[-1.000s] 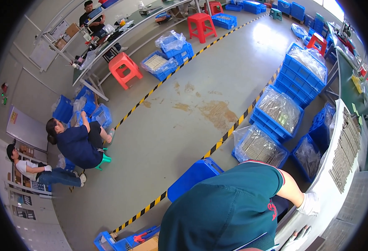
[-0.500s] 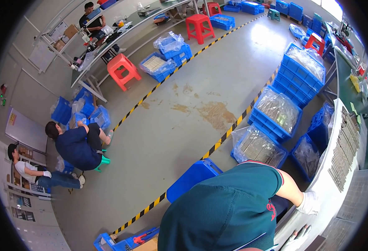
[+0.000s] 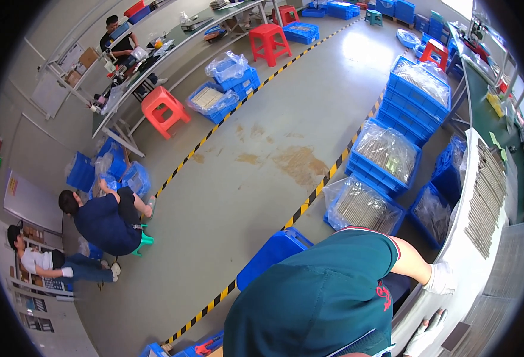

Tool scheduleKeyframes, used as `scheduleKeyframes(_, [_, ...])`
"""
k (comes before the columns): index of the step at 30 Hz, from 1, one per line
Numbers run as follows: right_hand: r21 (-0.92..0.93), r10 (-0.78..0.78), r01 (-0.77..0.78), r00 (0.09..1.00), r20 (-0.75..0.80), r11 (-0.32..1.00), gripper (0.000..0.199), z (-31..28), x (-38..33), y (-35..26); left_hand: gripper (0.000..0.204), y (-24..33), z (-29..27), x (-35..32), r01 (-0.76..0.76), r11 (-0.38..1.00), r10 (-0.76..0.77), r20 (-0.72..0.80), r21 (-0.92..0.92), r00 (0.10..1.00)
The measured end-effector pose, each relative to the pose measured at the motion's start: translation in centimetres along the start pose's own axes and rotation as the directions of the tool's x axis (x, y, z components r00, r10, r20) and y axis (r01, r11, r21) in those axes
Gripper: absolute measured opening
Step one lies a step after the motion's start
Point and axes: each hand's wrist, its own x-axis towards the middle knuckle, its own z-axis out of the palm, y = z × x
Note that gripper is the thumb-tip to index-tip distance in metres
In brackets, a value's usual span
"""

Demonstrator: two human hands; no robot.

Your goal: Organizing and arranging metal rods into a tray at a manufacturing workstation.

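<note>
A white glove covers my left hand (image 3: 440, 278), which lies on the white-covered worktop (image 3: 459, 262) at the right; its fingers blend into the white and I cannot make them out. Below it, my right hand (image 3: 427, 334), also in a white glove with darker fingertips, rests on the same surface with its fingers apart and nothing in them. Beyond the left hand, a long row of thin grey metal rods (image 3: 486, 199) lies side by side. A dark flat rectangular piece (image 3: 456, 337) sits to the right of the right hand. My green-sleeved torso fills the lower middle.
Blue crates of rods in clear plastic (image 3: 363, 205) stand beside the worktop, with a taller crate stack (image 3: 414, 110) behind. A blue lid-like panel (image 3: 272, 257) is near my torso. Yellow-black tape (image 3: 309, 202) marks the floor. One co-worker (image 3: 110, 220) sits on a green stool; others are farther off.
The whole scene has shifted slightly left and up as my head moved. More of my right hand shows, its fingers still apart. My left hand stays on the worktop.
</note>
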Motion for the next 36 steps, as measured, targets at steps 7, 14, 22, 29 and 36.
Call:
scheduleKeyframes(7, [0.519,0.257,-0.174,0.962,-0.090,0.837,0.054,-1.4,0.1,-2.0,0.020,0.4,0.0,0.6,-0.037,0.999,0.036,-0.051,-0.018,0.998])
scheduleKeyframes(14, [0.179,0.318,-0.309,0.948,-0.023,0.934,0.054,-10.8,2.0,-7.3,0.018,0.1,-1.0,0.0,-0.022,1.000,0.022,-0.016,0.009,1.000])
scheduleKeyframes(22, [-0.091,0.359,-0.357,0.933,0.002,0.930,0.059,-9.1,0.9,-5.6,0.021,0.7,-0.3,0.8,-0.032,0.999,0.031,-0.035,-0.018,0.999])
scheduleKeyframes(29, [-0.015,0.190,-0.194,0.973,-0.133,0.981,0.061,-8.8,0.9,-5.4,0.021,-0.2,-0.7,-0.5,0.026,1.000,-0.026,0.012,-0.015,1.000])
scheduleKeyframes(36, [-0.111,0.202,-0.234,0.949,-0.243,0.966,0.057,-6.5,-0.4,-4.3,0.023,0.2,0.3,0.4,0.034,0.999,-0.034,0.029,-0.008,0.999])
